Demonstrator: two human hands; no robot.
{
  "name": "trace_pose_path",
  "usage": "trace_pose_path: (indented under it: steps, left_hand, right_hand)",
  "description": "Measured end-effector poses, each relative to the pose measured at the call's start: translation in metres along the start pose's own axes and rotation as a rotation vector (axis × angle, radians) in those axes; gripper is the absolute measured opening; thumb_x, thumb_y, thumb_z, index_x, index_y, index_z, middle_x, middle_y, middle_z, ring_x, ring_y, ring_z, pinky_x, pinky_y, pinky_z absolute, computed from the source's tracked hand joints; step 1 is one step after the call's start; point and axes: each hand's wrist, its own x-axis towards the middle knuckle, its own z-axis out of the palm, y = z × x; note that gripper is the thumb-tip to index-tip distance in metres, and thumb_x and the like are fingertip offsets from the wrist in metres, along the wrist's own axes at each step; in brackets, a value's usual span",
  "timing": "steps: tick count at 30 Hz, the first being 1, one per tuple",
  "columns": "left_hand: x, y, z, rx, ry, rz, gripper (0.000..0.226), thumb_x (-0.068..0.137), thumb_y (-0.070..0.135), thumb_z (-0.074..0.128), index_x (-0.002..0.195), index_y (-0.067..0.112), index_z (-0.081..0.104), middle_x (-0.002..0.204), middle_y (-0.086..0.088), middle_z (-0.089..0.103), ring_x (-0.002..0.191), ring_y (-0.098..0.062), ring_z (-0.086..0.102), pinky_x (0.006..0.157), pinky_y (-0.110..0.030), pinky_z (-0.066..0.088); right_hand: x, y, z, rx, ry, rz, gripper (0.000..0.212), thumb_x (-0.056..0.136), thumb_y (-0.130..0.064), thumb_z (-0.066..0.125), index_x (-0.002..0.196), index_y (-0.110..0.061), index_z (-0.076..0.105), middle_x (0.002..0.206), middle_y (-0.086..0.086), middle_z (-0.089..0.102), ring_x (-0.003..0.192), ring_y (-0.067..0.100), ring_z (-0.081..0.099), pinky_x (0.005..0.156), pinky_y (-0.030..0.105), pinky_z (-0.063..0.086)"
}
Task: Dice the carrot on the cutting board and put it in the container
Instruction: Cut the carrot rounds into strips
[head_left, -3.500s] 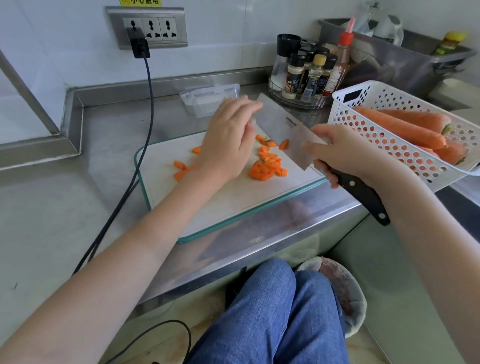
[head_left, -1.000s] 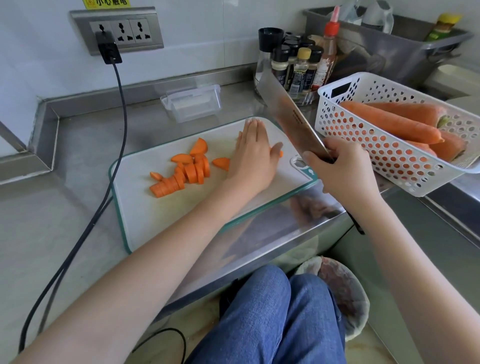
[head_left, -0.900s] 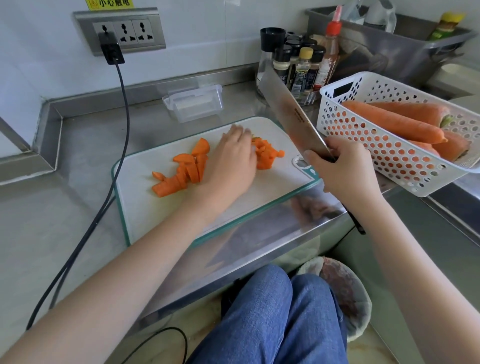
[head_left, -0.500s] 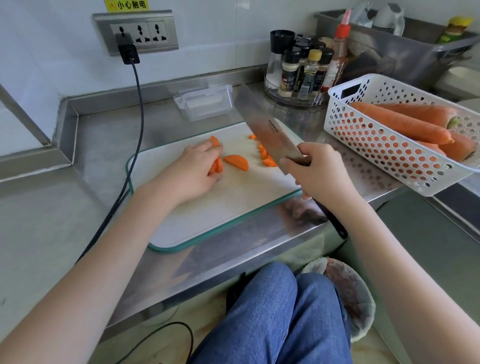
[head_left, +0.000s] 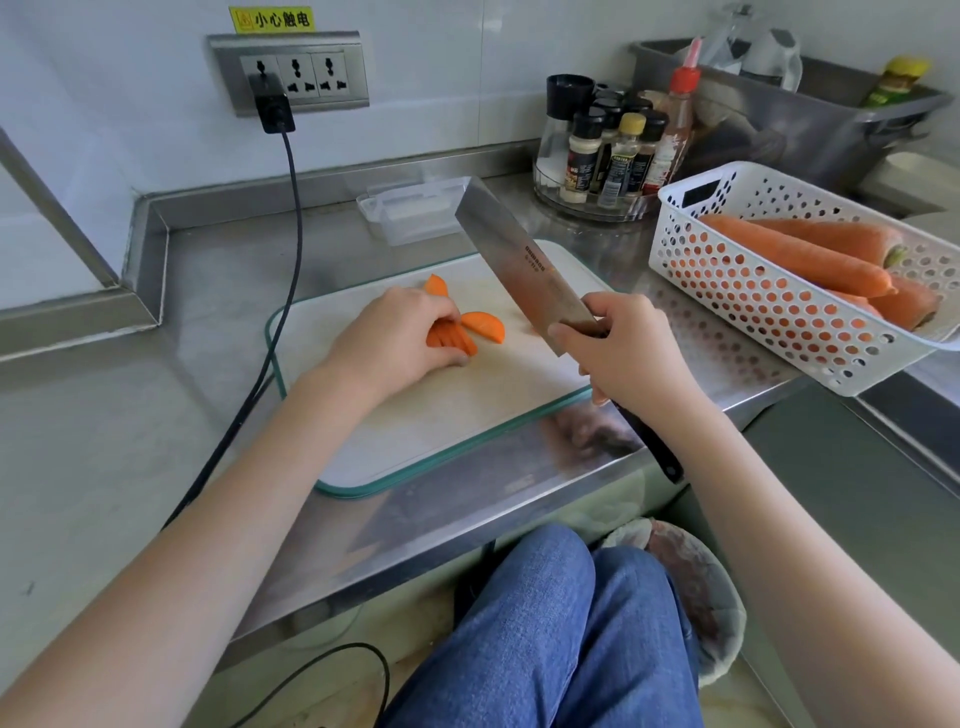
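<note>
The right hand (head_left: 626, 353) is gripping the cleaver (head_left: 524, 262) by its handle, fingers closed, blade raised and tilted above the board (head_left: 441, 415). The left hand (head_left: 400, 338) is curling over a fanned stack of orange half-moon carrot slices (head_left: 451, 340) mid-board, one loose slice (head_left: 484, 326) lying beside. Farther back, the clear container (head_left: 410, 210) is sitting on the worktop (head_left: 218, 270).

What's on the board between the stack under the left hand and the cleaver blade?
In the head view, one loose carrot slice lies between the carrot stack and the cleaver; otherwise bare cutting board.
</note>
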Motion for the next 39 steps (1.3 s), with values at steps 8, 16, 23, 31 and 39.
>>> trace_pose_path:
  steps: [8, 16, 23, 31, 39]
  left_hand:
    - [0.009, -0.011, -0.022, -0.143, -0.449, -0.062, 0.081, 0.07, 0.003, 0.078, 0.14, 0.02, 0.041, 0.132, 0.0, 0.051, 0.122, -0.013, 0.049, 0.103, -0.021, 0.039]
    - [0.011, -0.008, -0.025, -0.146, -0.307, 0.005, 0.047, 0.071, 0.008, 0.078, 0.114, 0.021, 0.064, 0.105, 0.0, 0.062, 0.089, -0.007, 0.057, 0.071, -0.003, 0.042]
    - [0.007, -0.002, -0.012, -0.092, -0.178, 0.1, 0.042, 0.065, 0.022, 0.083, 0.104, 0.022, 0.066, 0.095, 0.005, 0.061, 0.079, -0.005, 0.052, 0.073, -0.019, 0.039]
    - [-0.012, -0.001, 0.016, -0.252, 0.113, 0.098, 0.039, 0.063, 0.014, 0.084, 0.096, 0.012, 0.063, 0.101, -0.006, 0.056, 0.085, -0.017, 0.056, 0.075, -0.019, 0.048]
    - [-0.029, 0.001, 0.019, -0.38, 0.05, 0.068, 0.041, 0.066, 0.014, 0.083, 0.102, 0.009, 0.063, 0.097, -0.007, 0.065, 0.082, -0.026, 0.061, 0.079, -0.028, 0.048]
  right_hand:
    - [-0.003, 0.0, -0.005, 0.009, 0.006, 0.022, 0.019, 0.085, -0.019, 0.062, 0.074, -0.005, 0.06, 0.061, 0.01, 0.064, 0.029, 0.006, 0.049, 0.034, 0.018, 0.039]
    - [-0.006, 0.0, -0.007, 0.026, -0.017, 0.029, 0.016, 0.086, -0.017, 0.062, 0.081, -0.002, 0.064, 0.063, 0.012, 0.064, 0.028, 0.005, 0.047, 0.035, 0.019, 0.041]
    - [-0.008, 0.001, -0.008, 0.047, 0.008, 0.022, 0.021, 0.087, -0.015, 0.062, 0.075, 0.002, 0.058, 0.062, 0.012, 0.062, 0.029, 0.005, 0.047, 0.033, 0.013, 0.037]
    - [-0.014, 0.004, 0.003, 0.032, -0.008, 0.011, 0.019, 0.085, -0.017, 0.062, 0.075, -0.001, 0.06, 0.063, 0.018, 0.059, 0.037, 0.012, 0.048, 0.037, 0.014, 0.037]
    - [-0.02, 0.002, 0.017, 0.037, -0.045, -0.012, 0.018, 0.085, -0.019, 0.063, 0.074, -0.005, 0.059, 0.051, 0.001, 0.051, 0.03, 0.018, 0.05, 0.036, 0.026, 0.041]
